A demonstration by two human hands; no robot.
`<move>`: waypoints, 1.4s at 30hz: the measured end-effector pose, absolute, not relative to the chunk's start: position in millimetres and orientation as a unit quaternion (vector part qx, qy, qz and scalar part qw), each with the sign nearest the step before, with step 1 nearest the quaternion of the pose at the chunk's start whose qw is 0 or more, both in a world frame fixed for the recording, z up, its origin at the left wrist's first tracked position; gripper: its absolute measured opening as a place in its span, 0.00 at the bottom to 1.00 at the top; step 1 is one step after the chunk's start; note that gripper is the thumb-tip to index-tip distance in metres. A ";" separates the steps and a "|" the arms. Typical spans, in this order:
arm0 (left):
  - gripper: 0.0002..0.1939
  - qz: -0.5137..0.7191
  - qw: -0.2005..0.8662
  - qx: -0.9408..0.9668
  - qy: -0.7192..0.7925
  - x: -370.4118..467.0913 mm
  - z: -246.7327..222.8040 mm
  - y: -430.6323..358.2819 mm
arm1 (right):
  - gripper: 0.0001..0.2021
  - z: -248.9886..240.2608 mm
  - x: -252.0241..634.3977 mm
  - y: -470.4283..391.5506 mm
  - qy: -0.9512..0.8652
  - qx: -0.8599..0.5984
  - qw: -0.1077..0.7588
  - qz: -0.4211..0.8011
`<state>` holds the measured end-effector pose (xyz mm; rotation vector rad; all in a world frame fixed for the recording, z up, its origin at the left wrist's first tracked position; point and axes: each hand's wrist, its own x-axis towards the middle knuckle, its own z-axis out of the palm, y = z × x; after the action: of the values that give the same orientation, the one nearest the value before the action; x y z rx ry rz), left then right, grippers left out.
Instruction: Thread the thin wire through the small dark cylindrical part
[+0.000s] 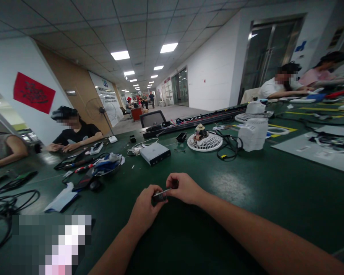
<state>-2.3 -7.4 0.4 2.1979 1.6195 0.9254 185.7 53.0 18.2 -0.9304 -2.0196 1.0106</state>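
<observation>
My left hand (145, 206) is closed around a small dark cylindrical part (160, 197), gripping it between thumb and fingers low over the green table. My right hand (185, 187) pinches a thin flat strip (167, 190) that meets the top of that part. Its dark end shows between the curled right fingers. The exact kind of both pieces is too small to make out. Beyond my hands lies a grey box-shaped device (155, 153) with a white cable beside it.
A round white fan grille with a motor (205, 140), a white plastic housing (252, 134) and black cables stand farther back. On the left lie a blue cloth bundle (107, 163), a blue-white paper (62, 197) and cables (10, 204). Co-workers sit at both sides. A pixelated patch covers the lower left.
</observation>
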 end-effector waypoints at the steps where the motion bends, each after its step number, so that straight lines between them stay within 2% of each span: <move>1: 0.10 0.320 0.126 0.762 0.549 -2.0 1.2 -8.0 | 0.08 18.9 187.2 52.4 -0.790 -0.356 0.328 0.377; 6: 0.05 0.317 0.103 0.781 0.528 -1.3 2.8 -9.0 | 0.10 21.4 190.9 48.1 -0.845 -0.310 0.250 0.356; 13: 0.08 0.314 0.134 0.783 0.520 -1.9 4.1 -8.8 | 0.06 34.5 198.2 48.2 -0.912 -0.294 0.243 0.153; 15: 0.08 0.307 0.130 0.789 0.517 -0.8 4.5 -10.5 | 0.07 36.1 200.6 48.6 -0.916 -0.286 0.235 0.156; 20: 0.09 0.281 0.111 0.809 0.505 0.5 4.5 -13.0 | 0.10 28.4 198.3 50.2 -0.882 -0.327 0.204 0.271; 23: 0.11 0.306 0.106 0.783 0.532 0.8 4.5 -10.5 | 0.11 22.2 192.3 51.2 -0.854 -0.368 0.217 0.298; 27: 0.08 0.335 0.116 0.736 0.576 3.3 4.9 -6.5 | 0.11 20.3 190.3 53.0 -0.830 -0.367 0.249 0.338; 31: 0.10 0.343 0.107 0.696 0.622 1.9 5.0 -4.2 | 0.07 23.7 201.7 60.5 -0.836 -0.400 0.284 0.245; 34: 0.11 0.354 0.111 0.665 0.648 -2.3 6.0 -3.5 | 0.06 26.2 210.4 66.0 -0.872 -0.374 0.262 0.174; 39: 0.11 0.361 0.112 0.661 0.648 -3.3 7.8 -4.3 | 0.08 26.7 210.0 64.1 -0.907 -0.304 0.258 0.136; 42: 0.11 0.356 0.098 0.673 0.641 -1.1 7.2 -4.8 | 0.09 27.0 208.1 61.6 -0.909 -0.313 0.254 0.108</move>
<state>-1.1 -4.8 7.2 1.9915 1.8958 1.0534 208.1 61.6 27.0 -0.8514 -2.4686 0.2921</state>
